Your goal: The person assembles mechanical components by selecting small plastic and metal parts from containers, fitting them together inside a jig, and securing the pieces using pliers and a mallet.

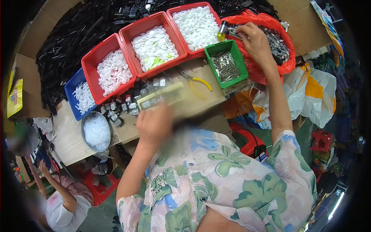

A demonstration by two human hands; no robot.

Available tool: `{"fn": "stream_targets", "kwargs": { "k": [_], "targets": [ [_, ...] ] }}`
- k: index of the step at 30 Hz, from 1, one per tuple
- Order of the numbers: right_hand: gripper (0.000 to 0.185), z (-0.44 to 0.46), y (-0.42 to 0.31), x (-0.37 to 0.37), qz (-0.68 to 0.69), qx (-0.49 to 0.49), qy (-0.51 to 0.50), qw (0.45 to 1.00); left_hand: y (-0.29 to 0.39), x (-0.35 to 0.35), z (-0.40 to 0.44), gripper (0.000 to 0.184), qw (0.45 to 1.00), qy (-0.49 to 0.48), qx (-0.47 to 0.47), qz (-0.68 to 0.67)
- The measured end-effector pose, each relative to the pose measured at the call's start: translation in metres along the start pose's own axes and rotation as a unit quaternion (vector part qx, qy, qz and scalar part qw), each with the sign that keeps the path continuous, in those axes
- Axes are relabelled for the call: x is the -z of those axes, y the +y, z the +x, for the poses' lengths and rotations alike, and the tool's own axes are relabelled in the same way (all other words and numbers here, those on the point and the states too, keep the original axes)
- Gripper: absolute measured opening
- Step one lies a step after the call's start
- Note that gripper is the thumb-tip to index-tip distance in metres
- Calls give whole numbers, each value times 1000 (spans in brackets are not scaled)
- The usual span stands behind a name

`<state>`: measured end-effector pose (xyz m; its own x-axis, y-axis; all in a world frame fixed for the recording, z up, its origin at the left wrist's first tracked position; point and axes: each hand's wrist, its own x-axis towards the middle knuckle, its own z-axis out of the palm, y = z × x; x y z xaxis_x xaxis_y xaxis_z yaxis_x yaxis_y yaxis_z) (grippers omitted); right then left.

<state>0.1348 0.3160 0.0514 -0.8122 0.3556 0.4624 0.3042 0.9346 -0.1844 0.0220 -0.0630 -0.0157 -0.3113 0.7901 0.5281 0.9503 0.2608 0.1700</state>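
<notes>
My left hand (154, 124) is curled closed above the table's front edge, partly blurred; what its fingers hold is hidden. Just beyond it, a pale yellowish block or tray (164, 96) lies with small grey-and-clear parts along it. My right hand (256, 41) reaches over a red plastic bag (288, 69) full of grey plastic parts (276, 44). Its fingers pinch together on what looks like a slim grey part (235, 34). Close by, a small yellow-and-black cylinder (222, 31) stands at the bag's edge. Below that hand sits a green bin (241, 73) of metal pins (224, 66).
Red bins (129, 79) of white plastic pieces line the back, with a blue bin (71, 91) and a metal bowl (109, 141) at left. Yellow-handled pliers (201, 83) lie mid-table. Black parts (65, 50) heap behind. Another person (65, 201) sits lower left.
</notes>
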Motion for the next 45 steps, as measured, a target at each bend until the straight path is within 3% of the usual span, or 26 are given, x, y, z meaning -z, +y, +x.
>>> {"fn": "stream_targets", "kwargs": {
  "k": [2, 6, 9, 10, 13, 18, 20, 26, 28, 32, 39, 45],
  "targets": [
    [11, 11, 15, -3, -5, 3, -13, 1000, 2, 6, 3, 37, 1000, -18, 5, -14],
    [20, 34, 39, -15, -55, 12, -159, 986, 1, 17, 5, 31, 993, -83, 53, -58],
    [22, 51, 54, -15, -24, 11, -240, 971, -10, 22, -5, 29, 995, -51, 41, -73],
    [21, 53, 52, -15, -18, 9, -235, 972, -15, 24, -3, 27, 997, 6, 31, -75],
    [21, 57, 54, -13, -14, 2, -243, 970, -39, 46, 1, 24, 995, 20, 70, -70],
    [20, 46, 47, 0, 63, -23, -208, 976, -107, 71, 10, 15, 957, 108, 258, -75],
    [19, 41, 39, 9, 46, -62, -174, 982, -152, 77, 9, 11, 965, 131, 228, 10],
    [17, 25, 29, 20, 112, -80, -125, 983, -238, 56, 21, 19, 922, 54, 383, -27],
    [17, 22, 24, 24, 115, -85, -127, 982, -247, 50, 30, 23, 911, -7, 410, -39],
    [16, 17, 22, 29, 117, -89, -132, 980, -255, 41, 34, 22, 909, -25, 412, -63],
    [18, 15, 18, 26, 138, -72, -107, 982, -235, 74, 23, 20, 913, 83, 387, -95],
    [15, 16, -14, 21, 185, -101, -107, 972, -203, 111, -18, 18, 864, 183, 405, -237]
  ]
}}
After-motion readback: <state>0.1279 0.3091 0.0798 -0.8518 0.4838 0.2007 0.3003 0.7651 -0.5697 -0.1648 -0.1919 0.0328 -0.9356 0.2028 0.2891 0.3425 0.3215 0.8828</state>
